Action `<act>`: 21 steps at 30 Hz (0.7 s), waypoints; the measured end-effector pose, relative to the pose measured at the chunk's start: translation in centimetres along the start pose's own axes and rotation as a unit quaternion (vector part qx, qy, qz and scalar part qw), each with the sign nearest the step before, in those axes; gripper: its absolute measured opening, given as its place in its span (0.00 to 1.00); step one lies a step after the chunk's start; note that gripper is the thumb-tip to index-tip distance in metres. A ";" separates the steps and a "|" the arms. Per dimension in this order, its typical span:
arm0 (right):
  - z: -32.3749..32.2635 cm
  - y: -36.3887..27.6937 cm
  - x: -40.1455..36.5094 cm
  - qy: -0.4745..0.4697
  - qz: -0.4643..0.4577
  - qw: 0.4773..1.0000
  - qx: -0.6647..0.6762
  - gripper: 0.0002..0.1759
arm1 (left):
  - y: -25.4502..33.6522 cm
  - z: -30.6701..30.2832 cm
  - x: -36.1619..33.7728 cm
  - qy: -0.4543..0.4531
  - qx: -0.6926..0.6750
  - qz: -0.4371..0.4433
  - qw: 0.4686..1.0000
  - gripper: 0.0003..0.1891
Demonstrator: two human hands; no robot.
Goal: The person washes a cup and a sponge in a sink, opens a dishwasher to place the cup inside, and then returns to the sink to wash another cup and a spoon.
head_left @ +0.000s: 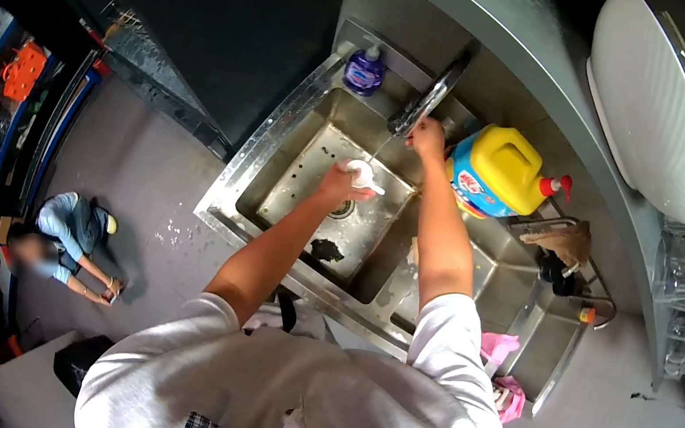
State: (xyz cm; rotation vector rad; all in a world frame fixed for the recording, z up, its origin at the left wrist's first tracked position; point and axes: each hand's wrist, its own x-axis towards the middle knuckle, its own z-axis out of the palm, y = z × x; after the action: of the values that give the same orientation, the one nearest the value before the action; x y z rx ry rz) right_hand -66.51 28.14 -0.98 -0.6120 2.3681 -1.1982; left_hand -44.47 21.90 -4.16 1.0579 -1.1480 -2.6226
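My left hand [336, 184] is over the left sink basin [296, 198], its fingers closed around a small white soup spoon [360, 172] with a short handle pointing right. A thin stream of water falls from the faucet [431, 98] close to the spoon. Against the faucet's right side, my right hand [428, 138] is closed with curled fingers. Whether it grips part of the faucet or something small is hidden. Beneath the left hand lie the drain and a dark patch [326, 250] on the basin floor.
A purple soap bottle [364, 70] stands at the back left rim. Right of the faucet is a yellow detergent jug [501, 172]. Pink cloths [499, 348] hang by the right basin. A shelf [522, 41] with dishes overhangs. Another person [71, 229] crouches at left.
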 end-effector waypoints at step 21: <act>-3.9 12.7 -23.5 0.123 0.230 0.930 -0.258 0.60 | -2.5 -4.2 -1.0 -0.053 0.266 -0.035 0.962 0.21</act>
State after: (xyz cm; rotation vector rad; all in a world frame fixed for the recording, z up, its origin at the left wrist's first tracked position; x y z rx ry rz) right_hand -51.86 50.41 -5.51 -0.0269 2.8410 -0.4656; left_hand -40.62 21.39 -7.28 1.0491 -1.9466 -2.5017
